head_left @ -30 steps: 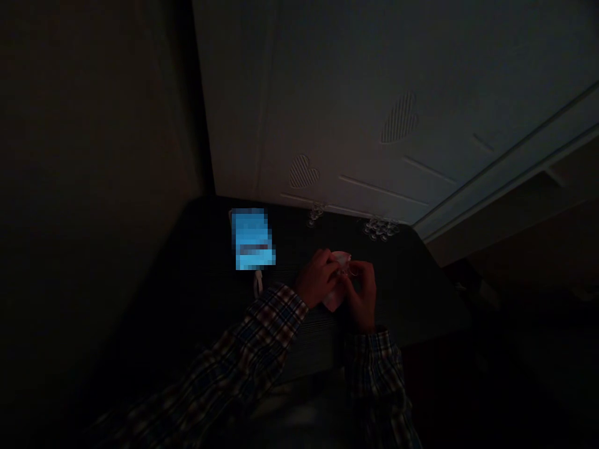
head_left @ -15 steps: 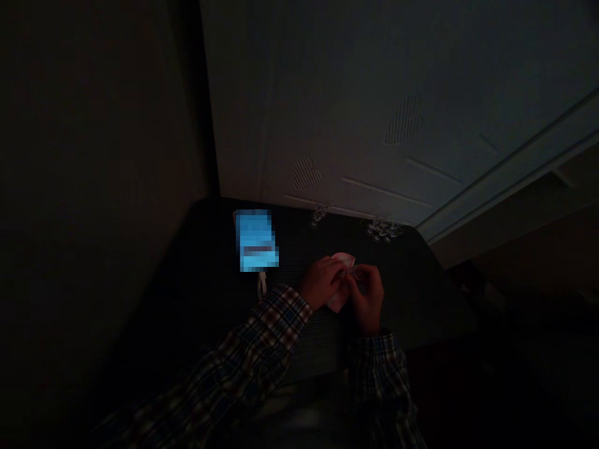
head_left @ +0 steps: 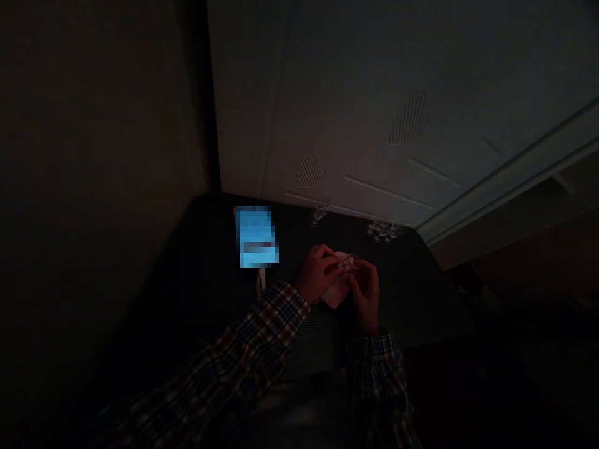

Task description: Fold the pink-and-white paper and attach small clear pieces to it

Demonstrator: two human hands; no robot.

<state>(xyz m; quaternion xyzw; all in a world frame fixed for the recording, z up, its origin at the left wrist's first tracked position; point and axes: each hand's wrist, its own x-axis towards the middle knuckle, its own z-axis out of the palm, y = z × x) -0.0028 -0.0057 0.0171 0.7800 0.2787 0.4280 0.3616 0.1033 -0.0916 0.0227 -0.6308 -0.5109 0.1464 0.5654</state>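
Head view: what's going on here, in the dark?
A person's left hand and right hand are at a pale, pinkish piece, with a small ring-like item at the fingers. Beyond lie two clusters of small clear pieces. A lit screen is to the left. Finer detail is too dim to tell.

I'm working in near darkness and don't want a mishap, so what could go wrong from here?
The small ring between your left hand and right hand could slip and be hard to find on the dark tabletop. Your left sleeve might snag the white cable beside it and tug the glowing device.
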